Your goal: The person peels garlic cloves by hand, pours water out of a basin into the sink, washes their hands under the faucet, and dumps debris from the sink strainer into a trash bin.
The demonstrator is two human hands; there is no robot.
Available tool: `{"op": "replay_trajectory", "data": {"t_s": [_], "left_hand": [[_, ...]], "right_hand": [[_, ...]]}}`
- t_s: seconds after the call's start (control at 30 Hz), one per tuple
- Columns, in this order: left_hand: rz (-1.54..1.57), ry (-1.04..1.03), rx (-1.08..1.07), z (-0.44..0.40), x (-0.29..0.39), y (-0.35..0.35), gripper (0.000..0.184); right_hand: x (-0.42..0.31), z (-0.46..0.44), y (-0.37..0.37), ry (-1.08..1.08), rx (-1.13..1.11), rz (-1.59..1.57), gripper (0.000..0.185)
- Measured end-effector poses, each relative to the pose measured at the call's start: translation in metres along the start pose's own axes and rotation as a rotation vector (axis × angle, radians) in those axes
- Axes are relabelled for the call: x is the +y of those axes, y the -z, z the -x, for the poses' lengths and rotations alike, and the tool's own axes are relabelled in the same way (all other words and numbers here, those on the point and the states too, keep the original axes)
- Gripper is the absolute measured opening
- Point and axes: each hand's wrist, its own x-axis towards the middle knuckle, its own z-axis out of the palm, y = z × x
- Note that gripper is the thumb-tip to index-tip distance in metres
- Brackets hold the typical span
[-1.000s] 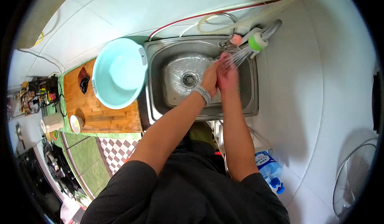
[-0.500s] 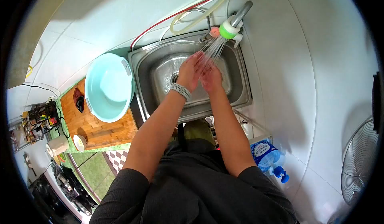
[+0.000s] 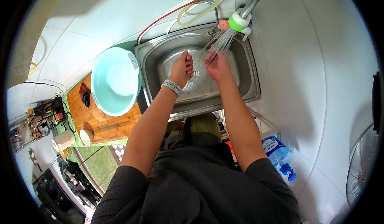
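Observation:
Over a stainless steel sink [image 3: 246, 92], my left hand [image 3: 182, 69] is curled into a loose fist with the thumb on top, and nothing shows in it. A pale patterned band [image 3: 172, 87] circles that wrist. To its right, apart from it, my right hand [image 3: 217, 66] sits in the spray, fingers reaching up and slightly cupped, holding nothing. Water streams down onto it from the green and white spray head [image 3: 237, 22] on the metal faucet [image 3: 252, 4]. The spray partly blurs the right fingertips.
Left of the sink, a light blue basin [image 3: 114, 82] stands on a wooden board [image 3: 102, 130], near a dark red and black object [image 3: 85, 94] and a small white cup [image 3: 85, 136]. Hoses [image 3: 180, 12] run along the wall. A blue-labelled bottle [image 3: 275, 148] is at lower right.
My hands were together under the spray and are now apart. The left moved leftward out of the water and curled closed; the right stays in the stream. The view shifted slightly.

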Motion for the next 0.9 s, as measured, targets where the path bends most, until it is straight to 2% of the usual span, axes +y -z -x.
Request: {"op": "replay_trajectory", "data": {"t_s": [0.07, 0.13, 0.17, 0.23, 0.27, 0.33, 0.37, 0.47, 0.5, 0.57, 0.63, 0.67, 0.73, 0.9], "left_hand": [[-0.052, 0.025, -0.020, 0.007, 0.008, 0.006, 0.036], [-0.051, 0.016, -0.001, 0.013, 0.010, 0.008, 0.035], [-0.077, 0.010, 0.041, 0.016, 0.011, 0.010, 0.033], [-0.101, 0.002, 0.083, 0.018, 0.011, 0.016, 0.031], [-0.109, -0.013, 0.087, 0.017, 0.010, 0.024, 0.026], [-0.116, -0.028, 0.091, 0.014, 0.007, 0.038, 0.023], [-0.107, -0.043, 0.076, 0.013, 0.006, 0.043, 0.019], [-0.157, -0.052, 0.054, 0.009, 0.005, 0.053, 0.023], [-0.215, -0.045, 0.048, 0.010, 0.004, 0.054, 0.027], [-0.234, -0.031, 0.066, 0.013, 0.002, 0.055, 0.029], [-0.251, -0.018, 0.084, 0.019, -0.001, 0.055, 0.031], [-0.244, -0.002, 0.103, 0.021, -0.003, 0.059, 0.031], [-0.231, 0.012, 0.124, 0.027, -0.007, 0.066, 0.031], [-0.185, 0.010, 0.161, 0.034, -0.020, 0.101, 0.027]], "right_hand": [[-0.004, -0.007, 0.003, -0.016, -0.046, 0.010, 0.012], [-0.004, -0.015, 0.007, -0.041, -0.145, 0.035, 0.029], [-0.003, -0.012, -0.001, -0.046, -0.145, 0.035, 0.029], [-0.005, -0.002, -0.024, -0.040, 0.149, 0.014, 0.029], [-0.005, -0.005, -0.021, -0.042, 0.148, 0.015, 0.029], [-0.006, -0.010, -0.014, -0.067, -0.029, 0.076, 0.028], [-0.010, -0.011, -0.012, -0.067, -0.030, 0.077, 0.028], [-0.015, -0.008, -0.010, -0.117, -0.070, 0.203, 0.021], [-0.015, -0.002, -0.013, -0.042, -0.065, 0.282, 0.014], [-0.019, 0.004, -0.018, 0.035, -0.057, 0.364, 0.018], [-0.029, 0.006, -0.019, 0.032, -0.095, 0.510, 0.036], [-0.033, 0.008, -0.020, 0.031, -0.093, 0.513, 0.036], [-0.041, 0.012, -0.021, -0.036, -0.230, 0.386, 0.040], [-0.041, 0.018, -0.025, -0.075, -0.178, 0.433, 0.039]]}}
